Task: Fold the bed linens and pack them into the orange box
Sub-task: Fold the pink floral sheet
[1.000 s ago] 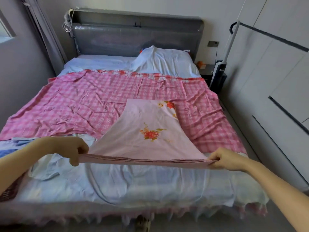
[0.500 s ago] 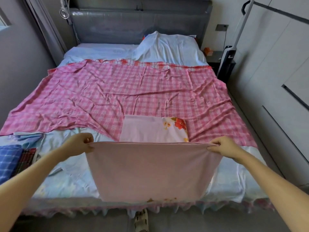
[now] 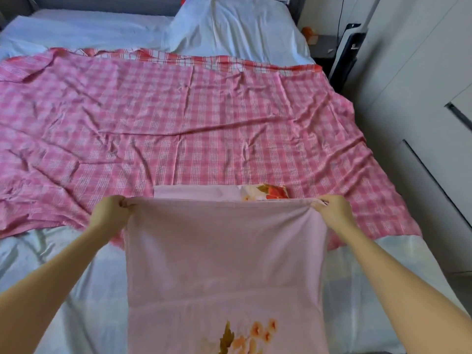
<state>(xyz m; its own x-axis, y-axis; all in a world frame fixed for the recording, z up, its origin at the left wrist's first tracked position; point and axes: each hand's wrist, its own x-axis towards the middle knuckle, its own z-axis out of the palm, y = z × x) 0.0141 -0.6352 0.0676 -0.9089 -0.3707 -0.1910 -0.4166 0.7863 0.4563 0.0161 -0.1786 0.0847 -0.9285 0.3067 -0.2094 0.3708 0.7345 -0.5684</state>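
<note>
Both hands hold up a pale pink floral sheet [image 3: 224,264] by its top edge. Left hand [image 3: 109,213] pinches the left corner, fingers curled round the cloth; right hand [image 3: 332,213] grips the right corner the same way. The sheet hangs down toward the camera, flower print at the bottom. Its far part lies flat on the pink checked sheet [image 3: 178,123], which is spread across the bed [image 3: 76,264]. White pillow [image 3: 229,24] at the head. Dark upright thing by the wall, maybe a vacuum [image 3: 344,54].

Both hands, left [image 3: 109,210] and right [image 3: 332,212], pinch with arms outstretched.
</note>
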